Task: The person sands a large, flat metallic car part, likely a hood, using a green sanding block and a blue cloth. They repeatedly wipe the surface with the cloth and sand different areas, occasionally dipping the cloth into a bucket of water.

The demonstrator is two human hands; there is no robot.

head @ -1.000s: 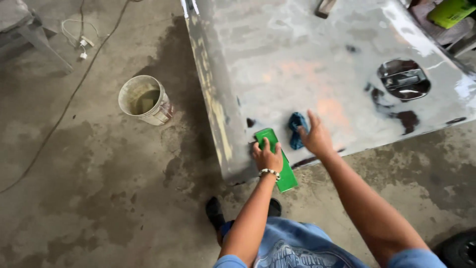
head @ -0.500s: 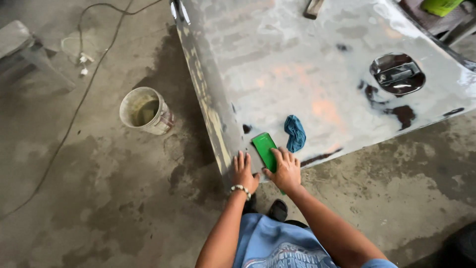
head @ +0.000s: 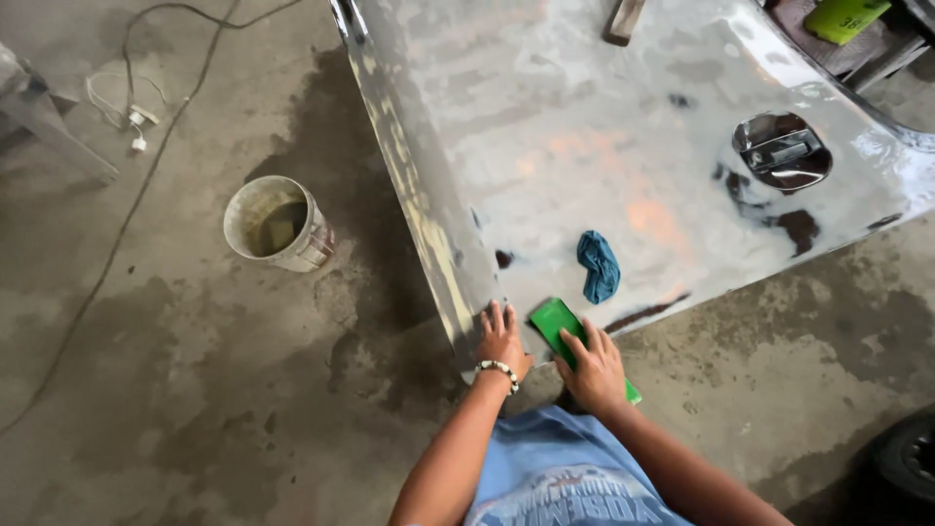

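- The green sanding block (head: 570, 336) is sitting at the near bottom edge of a big grey primed car door panel (head: 604, 146), with its lower end hanging off past the edge.
- The right hand (head: 594, 368) is lying on top of that block, fingers curled over it and gripping it against the panel.
- The left hand (head: 502, 339) is pressing flat on the panel's corner just beside the block, fingers spread and holding nothing; there's a beaded bracelet (head: 499, 368) on that wrist.
- The two hands are sitting close together but not touching.
- A crumpled blue rag (head: 598, 265) is lying on the panel just above the block, not touching either hand.
- Further up the panel the door handle recess (head: 781, 151) is showing, with dark bare patches near it.
- On the concrete floor (head: 146, 390) to the left, a dirty white bucket (head: 276, 223) with murky water is standing well apart from the hands.
- A cable (head: 127, 209) is trailing across the floor beyond the bucket.
- The person is wearing a light blue shirt (head: 560, 477).
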